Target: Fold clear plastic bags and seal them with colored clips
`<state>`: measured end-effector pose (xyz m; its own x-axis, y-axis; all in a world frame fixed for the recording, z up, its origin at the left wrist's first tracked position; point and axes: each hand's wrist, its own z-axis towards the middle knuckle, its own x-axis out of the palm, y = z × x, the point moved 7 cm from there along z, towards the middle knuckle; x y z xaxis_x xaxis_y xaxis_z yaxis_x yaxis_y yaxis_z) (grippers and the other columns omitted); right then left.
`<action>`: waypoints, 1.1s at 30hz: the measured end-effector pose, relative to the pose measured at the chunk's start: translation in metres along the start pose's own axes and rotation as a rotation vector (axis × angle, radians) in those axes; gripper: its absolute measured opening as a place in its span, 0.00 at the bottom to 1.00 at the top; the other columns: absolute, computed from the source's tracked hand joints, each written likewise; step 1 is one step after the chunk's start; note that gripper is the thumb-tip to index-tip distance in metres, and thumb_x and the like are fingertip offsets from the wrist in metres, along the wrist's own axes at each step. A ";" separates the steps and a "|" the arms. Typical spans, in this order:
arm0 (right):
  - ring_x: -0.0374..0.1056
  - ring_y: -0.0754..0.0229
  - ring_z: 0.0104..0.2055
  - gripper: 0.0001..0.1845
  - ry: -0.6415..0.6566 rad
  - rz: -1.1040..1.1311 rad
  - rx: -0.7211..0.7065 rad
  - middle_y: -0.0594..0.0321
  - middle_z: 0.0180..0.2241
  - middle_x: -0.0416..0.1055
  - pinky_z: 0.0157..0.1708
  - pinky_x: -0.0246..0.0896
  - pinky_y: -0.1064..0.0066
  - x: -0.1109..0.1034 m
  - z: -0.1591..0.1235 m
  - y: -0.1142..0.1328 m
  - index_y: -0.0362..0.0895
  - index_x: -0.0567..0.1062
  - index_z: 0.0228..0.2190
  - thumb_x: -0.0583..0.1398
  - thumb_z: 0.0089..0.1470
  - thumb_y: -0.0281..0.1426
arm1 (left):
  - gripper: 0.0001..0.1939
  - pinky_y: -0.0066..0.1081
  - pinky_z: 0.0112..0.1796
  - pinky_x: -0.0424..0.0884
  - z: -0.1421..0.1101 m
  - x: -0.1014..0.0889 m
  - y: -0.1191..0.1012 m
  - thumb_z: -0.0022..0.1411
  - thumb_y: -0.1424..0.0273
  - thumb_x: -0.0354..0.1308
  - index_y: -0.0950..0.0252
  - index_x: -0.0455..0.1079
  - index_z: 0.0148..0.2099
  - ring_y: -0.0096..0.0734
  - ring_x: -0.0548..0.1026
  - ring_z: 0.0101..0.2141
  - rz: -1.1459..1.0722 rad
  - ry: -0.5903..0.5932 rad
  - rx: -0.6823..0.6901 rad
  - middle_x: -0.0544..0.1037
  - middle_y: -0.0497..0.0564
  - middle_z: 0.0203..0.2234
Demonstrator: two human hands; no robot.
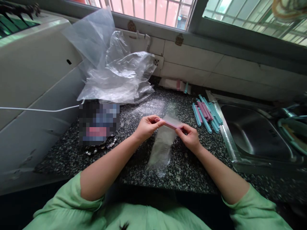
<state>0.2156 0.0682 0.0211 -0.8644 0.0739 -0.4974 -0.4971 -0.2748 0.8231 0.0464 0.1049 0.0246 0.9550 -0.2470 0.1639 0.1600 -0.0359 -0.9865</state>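
Pink clip (171, 125), fingers (161, 123) pinching both ends

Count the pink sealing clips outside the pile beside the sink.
2: one pink sealing clip held between the left hand and the right hand, another pink clip on the plastic packet near the tiled wall. More may be hidden under the clear plastic bags.

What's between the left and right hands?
In the head view, a pink strip spans from the left hand to the right hand, a clear bag showing above and below it.
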 end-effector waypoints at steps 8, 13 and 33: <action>0.57 0.66 0.23 0.14 -0.057 0.065 0.025 0.67 0.20 0.62 0.24 0.54 0.74 -0.007 0.002 0.000 0.43 0.70 0.22 0.58 0.49 0.41 | 0.21 0.25 0.25 0.58 0.003 0.005 0.014 0.41 0.53 0.63 0.68 0.71 0.27 0.23 0.63 0.22 0.091 0.142 -0.096 0.70 0.46 0.20; 0.56 0.66 0.22 0.15 -0.168 0.077 0.068 0.68 0.19 0.61 0.24 0.53 0.74 -0.018 0.004 -0.006 0.43 0.69 0.23 0.59 0.48 0.43 | 0.24 0.24 0.20 0.52 -0.003 0.012 0.030 0.46 0.50 0.58 0.68 0.68 0.22 0.21 0.58 0.17 0.266 0.295 -0.215 0.64 0.44 0.13; 0.51 0.67 0.21 0.17 -0.247 0.149 0.111 0.69 0.18 0.57 0.21 0.49 0.75 -0.023 0.004 -0.012 0.44 0.68 0.22 0.60 0.46 0.45 | 0.19 0.25 0.23 0.59 -0.001 0.009 0.017 0.46 0.55 0.60 0.69 0.73 0.27 0.24 0.65 0.20 0.246 0.199 -0.113 0.72 0.47 0.18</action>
<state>0.2412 0.0740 0.0240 -0.9139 0.2754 -0.2983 -0.3570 -0.1952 0.9135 0.0578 0.1011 0.0098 0.8923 -0.4456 -0.0724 -0.1085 -0.0559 -0.9925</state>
